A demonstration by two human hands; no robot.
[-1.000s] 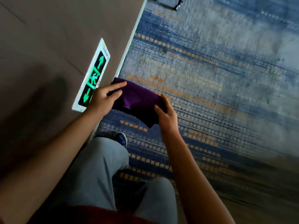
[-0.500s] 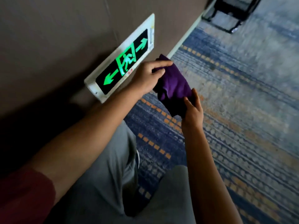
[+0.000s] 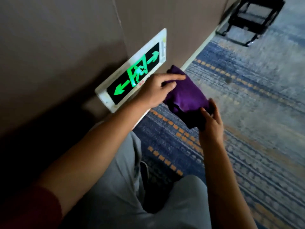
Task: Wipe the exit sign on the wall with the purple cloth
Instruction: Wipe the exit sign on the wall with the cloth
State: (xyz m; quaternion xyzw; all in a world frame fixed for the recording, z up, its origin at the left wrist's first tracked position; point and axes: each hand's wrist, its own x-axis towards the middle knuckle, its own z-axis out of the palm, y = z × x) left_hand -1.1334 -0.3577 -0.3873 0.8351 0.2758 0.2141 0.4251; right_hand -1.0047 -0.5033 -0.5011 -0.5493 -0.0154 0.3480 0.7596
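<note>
The exit sign (image 3: 125,83) is a white-framed black panel with glowing green arrows and a running figure, set low on the brown wall. The purple cloth (image 3: 186,95) is folded and held in the air just right of the sign, apart from it. My left hand (image 3: 155,91) grips the cloth's upper left side, fingers curled over it, and covers the sign's lower right edge. My right hand (image 3: 211,119) holds the cloth's lower right corner, which it partly hides.
A blue and orange patterned carpet (image 3: 247,113) covers the floor. A white skirting strip (image 3: 198,52) runs along the wall's foot. A black metal frame (image 3: 252,19) stands at the top right. My grey-trousered knees (image 3: 125,187) and a dark shoe (image 3: 145,171) fill the bottom.
The view has swung round, so the sign now lies tilted with its arrows pointing left and right. Both hands keep hold of the cloth, which stays beside the sign.
</note>
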